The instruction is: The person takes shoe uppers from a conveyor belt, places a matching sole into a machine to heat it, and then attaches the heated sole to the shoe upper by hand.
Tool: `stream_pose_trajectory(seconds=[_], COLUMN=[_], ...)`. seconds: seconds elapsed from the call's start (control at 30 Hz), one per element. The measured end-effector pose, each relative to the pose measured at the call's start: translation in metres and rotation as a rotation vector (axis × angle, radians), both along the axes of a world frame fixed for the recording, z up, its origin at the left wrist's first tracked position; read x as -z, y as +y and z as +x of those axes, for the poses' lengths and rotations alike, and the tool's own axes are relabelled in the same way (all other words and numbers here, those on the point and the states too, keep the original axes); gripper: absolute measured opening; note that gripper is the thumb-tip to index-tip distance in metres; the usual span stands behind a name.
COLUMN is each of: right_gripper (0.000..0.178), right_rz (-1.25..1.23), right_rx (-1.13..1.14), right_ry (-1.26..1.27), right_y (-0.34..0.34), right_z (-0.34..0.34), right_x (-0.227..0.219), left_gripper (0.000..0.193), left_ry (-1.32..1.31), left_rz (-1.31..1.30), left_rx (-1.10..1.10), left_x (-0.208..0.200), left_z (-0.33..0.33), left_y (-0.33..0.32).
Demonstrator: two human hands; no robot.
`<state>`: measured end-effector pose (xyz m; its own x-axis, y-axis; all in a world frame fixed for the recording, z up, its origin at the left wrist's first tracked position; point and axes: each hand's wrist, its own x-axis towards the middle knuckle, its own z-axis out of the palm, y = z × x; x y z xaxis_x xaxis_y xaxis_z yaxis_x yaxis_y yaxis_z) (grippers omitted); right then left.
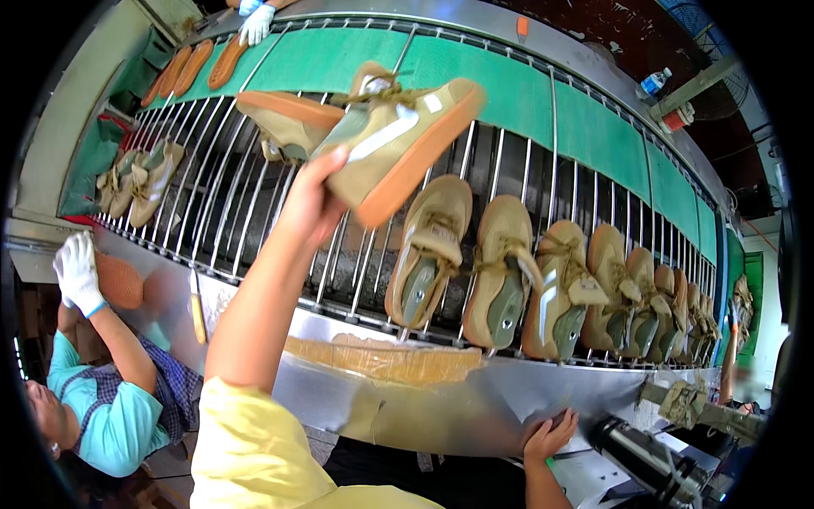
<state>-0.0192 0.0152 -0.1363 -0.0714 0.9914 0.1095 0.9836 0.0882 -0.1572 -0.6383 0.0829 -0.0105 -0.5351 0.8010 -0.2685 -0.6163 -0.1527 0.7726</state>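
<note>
My left hand (pixel 312 202) is raised over the wire rack (pixel 229 204) and grips a tan shoe with an orange sole (pixel 398 140) by its heel end, tilted sole-right. Just behind it a second tan shoe (pixel 288 120) lies sole-up; whether it is joined to the held one I cannot tell. My right hand (pixel 549 434) rests with fingers spread on the metal ledge (pixel 424 407) below the rack, holding nothing. A row of several tan shoes (pixel 504 271) leans on the rack to the right of my left hand.
A green belt (pixel 593 127) runs behind the rack, with orange soles (pixel 191 66) at its far left. A co-worker's white-gloved hand (pixel 78 271) holds an orange sole (pixel 117 282) at lower left. Another gloved hand (pixel 254 24) reaches in at the top. More shoes (pixel 140 178) lie at the left.
</note>
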Motion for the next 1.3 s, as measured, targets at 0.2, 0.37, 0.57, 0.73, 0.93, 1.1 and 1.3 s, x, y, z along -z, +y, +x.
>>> stream_pose_trajectory(seconds=[0.2, 0.37, 0.57, 0.73, 0.93, 1.1, 1.3], right_gripper=[0.052, 0.049, 0.084, 0.103, 0.096, 0.079, 0.108], right_rz=[0.031, 0.167, -0.45, -0.302, 0.32, 0.538, 0.914], right_rx=[0.065, 0.062, -0.205, -0.333, -0.017, 0.006, 0.511], right_ry=[0.011, 0.014, 1.84, 2.173, 1.937, 2.141, 1.156], right_y=[-0.006, 0.003, -0.163, -0.251, -0.301, -0.352, -0.435], right_z=[0.0, 0.009, -0.028, 0.02, 0.111, 0.218, 0.388], right_x=[0.003, 0.018, -0.057, -0.167, -0.191, -0.195, -0.235], left_gripper=[0.078, 0.08, 0.08, 0.089, 0.088, 0.05, 0.012], left_ry=[-0.175, -0.316, -0.481, -0.461, -0.268, -0.175, 0.612], left_rz=[0.134, 0.278, 0.301, 0.297, 0.349, 0.434, 0.248], left_rx=[-0.048, 0.048, 0.451, 0.868, 1.158, 1.457, 1.126], left_x=[0.019, 0.048, 0.027, 0.01, -0.053, -0.045, 0.02], left_z=[0.118, 0.227, 0.336, 0.437, 0.566, 0.634, 0.567], left_y=[-0.212, -0.318, -0.373, -0.353, -0.339, -0.342, -0.297])
